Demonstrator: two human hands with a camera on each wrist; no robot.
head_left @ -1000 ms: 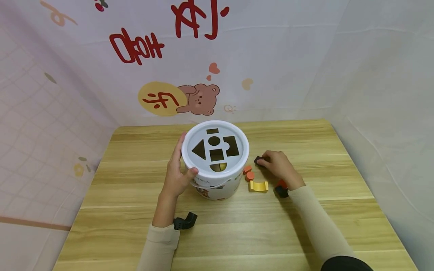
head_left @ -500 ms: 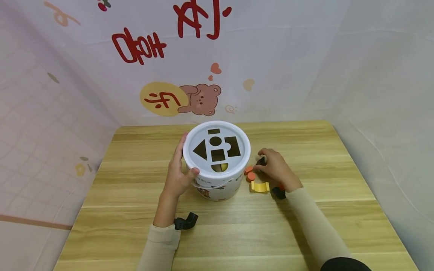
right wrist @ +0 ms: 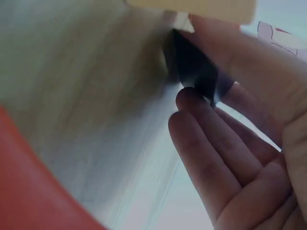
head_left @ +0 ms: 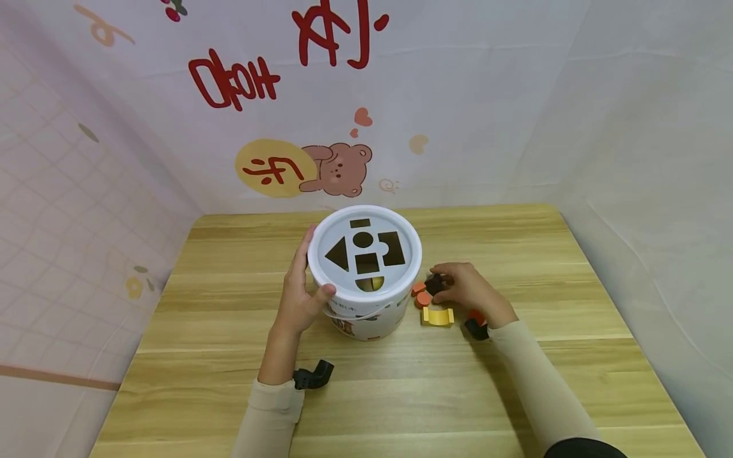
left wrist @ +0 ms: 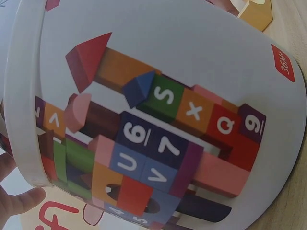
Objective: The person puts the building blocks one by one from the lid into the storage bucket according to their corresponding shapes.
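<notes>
A white shape-sorter bucket [head_left: 372, 321] stands upright with its white lid [head_left: 340, 278] on. My left hand [head_left: 300, 289] holds its left side, fingers round the far side and thumb at the front rim. To the right of the bucket, my right hand [head_left: 472, 292] pinches a dark, pointed toy block [right wrist: 194, 64] between thumb and fingers, low over the table. Close by lie two small orange blocks, one of them a round block [head_left: 423, 299], and a yellow arch block [head_left: 438, 317]. My right hand hides part of the dark block.
The wooden table [head_left: 372, 401] ends at a white printed cloth [head_left: 469, 172] behind and at both sides. A red piece [head_left: 476, 315] shows partly under my right wrist. Black wrist mounts [head_left: 314, 374] stick out near both hands.
My right hand has turned the dark block and shifted it slightly left and nearer, toward the orange blocks. The left hand and the bucket have stayed in place.
</notes>
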